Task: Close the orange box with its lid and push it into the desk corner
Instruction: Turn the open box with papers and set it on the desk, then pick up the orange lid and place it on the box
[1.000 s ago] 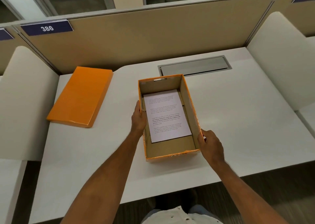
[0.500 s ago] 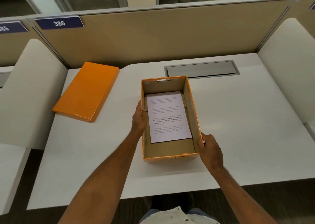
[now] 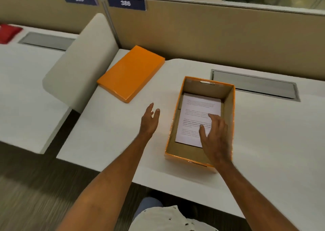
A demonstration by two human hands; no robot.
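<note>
Orange card is what matters at this moment, and every place below is reckoned from the orange box (image 3: 200,123), which stands open on the white bench (image 3: 112,139) with a printed sheet (image 3: 195,114) lying flat on its floor. Well to the left of the box, on the neighbouring desk beyond a pale rounded divider (image 3: 82,58), a red object (image 3: 8,33) and a grey hatch (image 3: 46,41) are seen; neither bears on the job. Left of the box and further back, close to the beige partition (image 3: 211,37), the lid (image 3: 131,73) lies flat, skewed to the box and not touched by anything. Between lid and box the left hand (image 3: 149,120) is held above the bench, fingers apart, holding nothing and pointed towards the lid. Fetching the lid is judged to be the step in hand; it would best be taken by its long edges, turned until it lines up with the box, and lowered level so that no corner catches on the rim. Above the box the right hand (image 3: 215,135) is spread, fingers apart and empty; whether the sheet is touched cannot be told, and this hand must be cleared from the opening before the lid is set down. Behind and to the right of the box a grey cable hatch (image 3: 255,85) is let flush into the bench and should not hinder sliding. Nothing else is seen in the path of the closed box.
</note>
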